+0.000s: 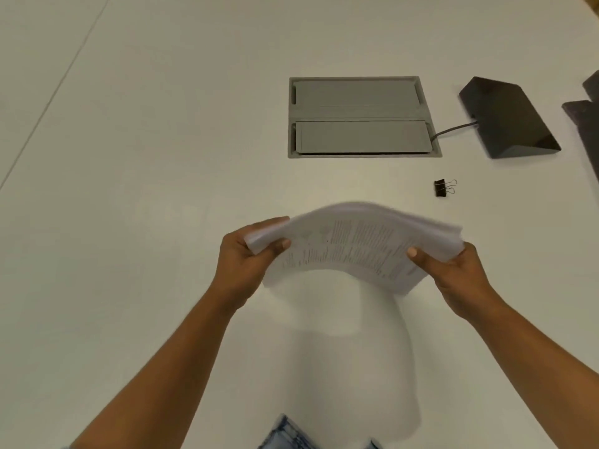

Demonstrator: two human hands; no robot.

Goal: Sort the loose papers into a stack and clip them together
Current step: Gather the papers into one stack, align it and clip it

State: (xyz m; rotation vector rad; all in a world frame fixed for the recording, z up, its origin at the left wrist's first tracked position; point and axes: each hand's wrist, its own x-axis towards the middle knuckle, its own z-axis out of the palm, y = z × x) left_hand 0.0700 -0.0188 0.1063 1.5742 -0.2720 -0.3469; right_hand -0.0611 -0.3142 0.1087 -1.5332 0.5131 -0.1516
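A thick stack of white printed papers (353, 244) is held above the white table (146, 189), bowed upward in the middle and slightly blurred. My left hand (241, 264) grips its left end, thumb on top. My right hand (453, 280) grips its right end the same way. A small black binder clip (443, 188) with silver handles lies on the table beyond the stack, up and to the right of my right hand, untouched.
A grey recessed cable hatch (359, 116) is set into the table behind the stack. A black wedge-shaped device (505, 119) with a cable sits to its right. Dark objects (586, 124) show at the right edge.
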